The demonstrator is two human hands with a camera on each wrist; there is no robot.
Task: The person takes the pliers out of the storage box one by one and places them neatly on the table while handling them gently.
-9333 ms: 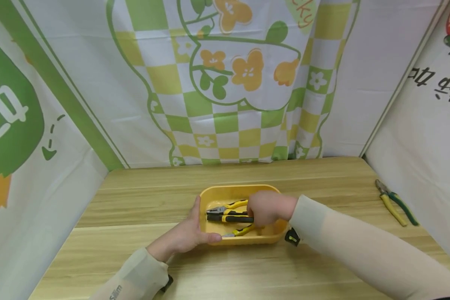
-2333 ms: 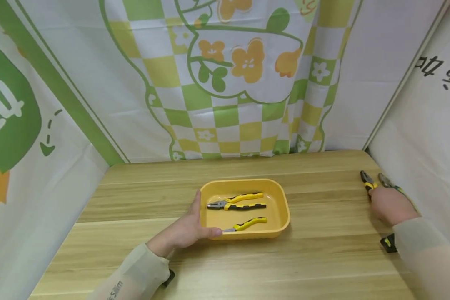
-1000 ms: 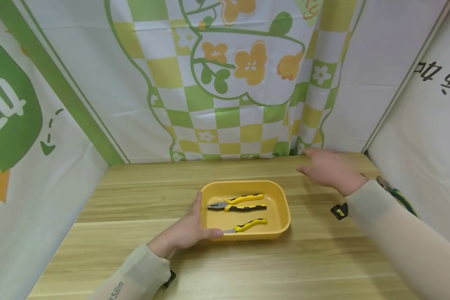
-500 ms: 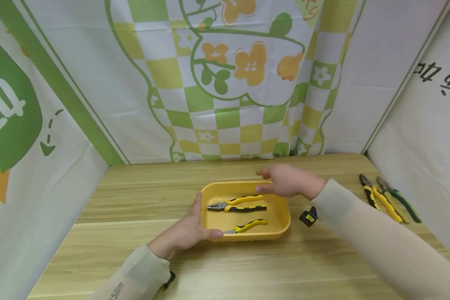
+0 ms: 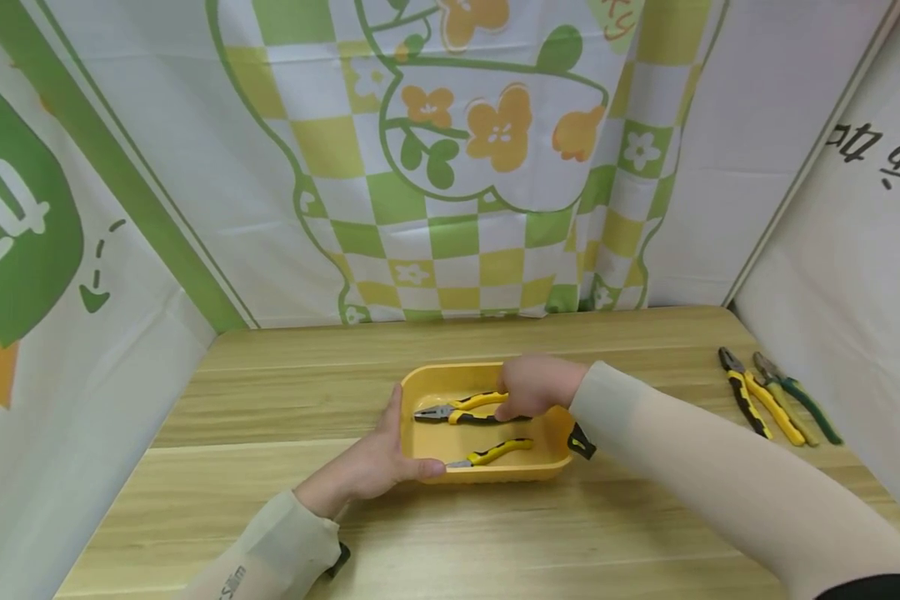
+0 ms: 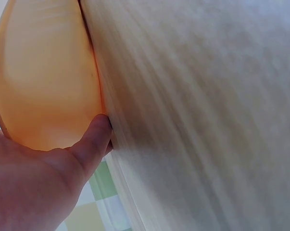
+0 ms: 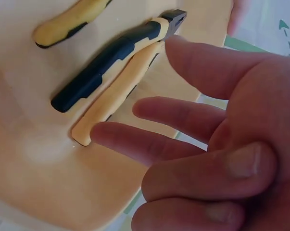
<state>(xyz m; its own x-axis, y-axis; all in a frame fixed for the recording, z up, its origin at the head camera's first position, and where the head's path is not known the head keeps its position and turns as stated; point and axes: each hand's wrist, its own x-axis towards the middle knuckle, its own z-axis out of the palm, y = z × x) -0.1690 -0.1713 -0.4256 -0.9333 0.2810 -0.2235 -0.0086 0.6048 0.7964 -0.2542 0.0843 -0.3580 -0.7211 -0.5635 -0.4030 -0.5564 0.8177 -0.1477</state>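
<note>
My left hand [image 5: 371,462] grips the left end of a yellow plastic bin [image 5: 562,473], thumb over its front rim. In the left wrist view, that hand [image 6: 36,185] lies against the bin's wall. My right hand [image 5: 537,385] is inside the bin, over the handle ends of yellow-and-black combination pliers [image 5: 437,412]. In the right wrist view its thumb and fingers are spread around these pliers [image 7: 111,57], not closed on them. Smaller yellow-handled pliers [image 5: 502,451] lie near the bin's front wall, jaws partly hidden by the rim and left thumb.
On the right of the wooden table [image 5: 270,400] lie yellow-and-black pliers [image 5: 746,396] and, right beside them, pliers with green and yellow handles [image 5: 812,410]. A patterned curtain [image 5: 457,250] hangs at the back; printed cloth walls stand at both sides.
My right hand took one pair of pliers from the bin, laid it beside the green-handled pair at right, let go and came back left into the bin. The left hand stayed on the bin.
</note>
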